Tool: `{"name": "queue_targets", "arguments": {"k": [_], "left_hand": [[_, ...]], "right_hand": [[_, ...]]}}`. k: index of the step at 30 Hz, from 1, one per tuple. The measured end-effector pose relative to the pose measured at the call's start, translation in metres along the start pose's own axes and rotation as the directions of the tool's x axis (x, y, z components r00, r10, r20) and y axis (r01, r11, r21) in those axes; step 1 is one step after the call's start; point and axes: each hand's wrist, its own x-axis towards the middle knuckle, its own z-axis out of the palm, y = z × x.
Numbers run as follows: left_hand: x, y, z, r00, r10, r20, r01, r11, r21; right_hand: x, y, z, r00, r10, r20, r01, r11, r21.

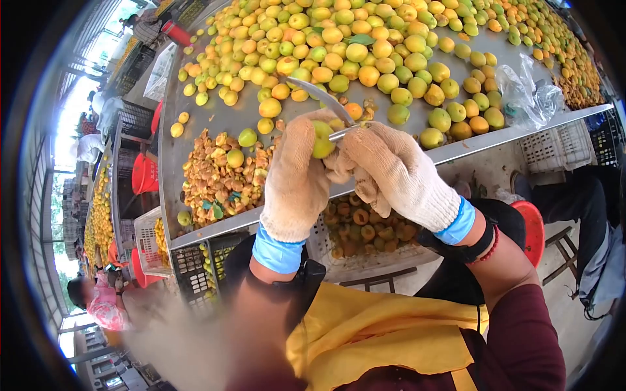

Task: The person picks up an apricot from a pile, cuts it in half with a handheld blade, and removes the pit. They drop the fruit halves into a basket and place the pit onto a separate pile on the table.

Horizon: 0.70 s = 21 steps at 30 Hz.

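Observation:
Both my hands wear pale knitted gloves with blue cuffs. Wrapped round a yellow-green fruit (pixel 323 139) is my left hand (pixel 297 173), above the table's front edge. Beside it, my right hand (pixel 391 163) grips a curved knife (pixel 319 96), whose blade points up and to the left. The metal near the handle crosses the fruit's surface; the handle is mostly hidden in the glove. Left of my hands lies a heap of cut fruit pieces (pixel 218 173). Below them stands a crate of halved fruit (pixel 368 228).
Whole yellow and green fruit (pixel 326 39) are heaped across the metal table (pixel 244 120). A clear plastic bag (pixel 531 94) lies at the right. Red stools (pixel 531 231), crates (pixel 561 144) and a seated person's legs (pixel 554 195) are nearby. Another person (pixel 104 303) is at lower left.

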Motion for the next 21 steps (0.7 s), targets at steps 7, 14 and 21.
{"name": "queue_targets", "arguments": {"k": [7, 14, 21], "left_hand": [[0.015, -0.010, -0.019, 0.986, 0.168, -0.014, -0.164, 0.975, 0.151], [0.017, -0.004, -0.009, 0.974, 0.093, -0.205, -0.121, 0.984, -0.130], [0.011, -0.009, 0.001, 0.958, 0.154, -0.243, -0.155, 0.988, 0.016]], "right_hand": [[0.007, -0.004, 0.010, 0.993, 0.108, -0.057, -0.115, 0.982, -0.152], [0.011, 0.018, 0.023, 0.995, 0.066, -0.075, -0.082, 0.969, -0.232], [0.015, 0.038, 0.023, 0.938, -0.339, -0.065, 0.241, 0.777, -0.581]]}}
